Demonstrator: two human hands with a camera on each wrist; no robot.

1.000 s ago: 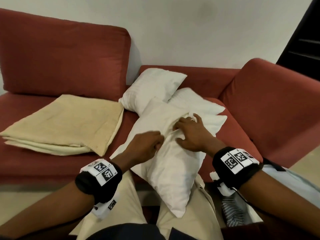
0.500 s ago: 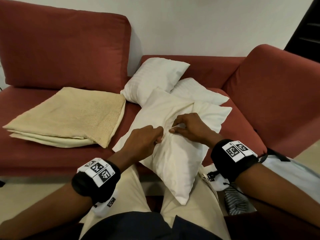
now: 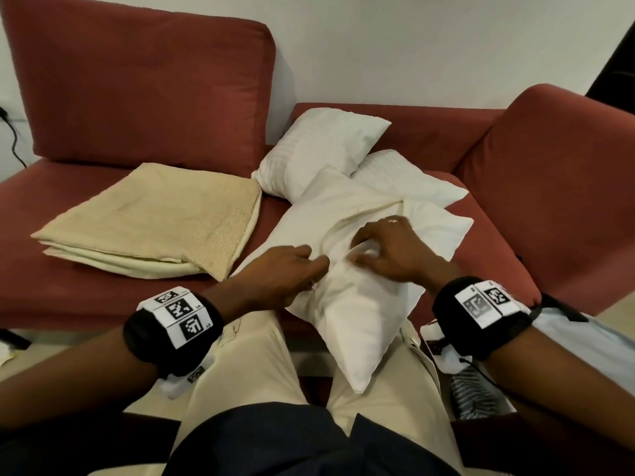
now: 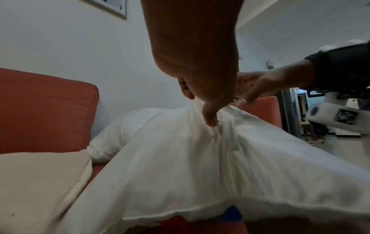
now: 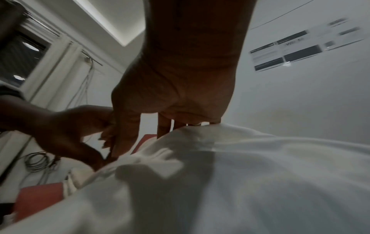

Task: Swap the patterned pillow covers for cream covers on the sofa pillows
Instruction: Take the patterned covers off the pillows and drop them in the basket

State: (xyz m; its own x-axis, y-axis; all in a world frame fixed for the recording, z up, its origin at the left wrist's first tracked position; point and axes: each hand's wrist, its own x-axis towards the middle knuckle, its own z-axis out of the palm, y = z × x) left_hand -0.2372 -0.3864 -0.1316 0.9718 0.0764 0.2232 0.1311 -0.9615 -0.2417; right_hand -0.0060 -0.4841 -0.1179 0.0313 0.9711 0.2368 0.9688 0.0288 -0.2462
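A pillow in a plain cream cover (image 3: 360,314) lies across my lap and the sofa's front edge. At the cover's back opening, my left hand (image 3: 319,269) pinches a fold of the cream fabric between thumb and fingers; the left wrist view shows that pinch (image 4: 208,121). Just to its right, my right hand (image 3: 360,250) curls over the flap with fabric between thumb and fingers. The right wrist view shows its fingertips (image 5: 162,134) dug into the cloth. A stack of folded cream covers (image 3: 154,221) lies on the seat to the left.
Two bare white pillows (image 3: 319,149) (image 3: 412,180) lean at the back of the red sofa (image 3: 137,297). The sofa's armrest (image 3: 567,166) rises on the right. A striped cloth (image 3: 474,396) lies by my right thigh. A cable (image 3: 13,139) hangs at the far left wall.
My right hand came off the pillow's top, drew in beside the left hand and took hold of the flap. The left hand kept its pinch. A fold has opened above the right hand.
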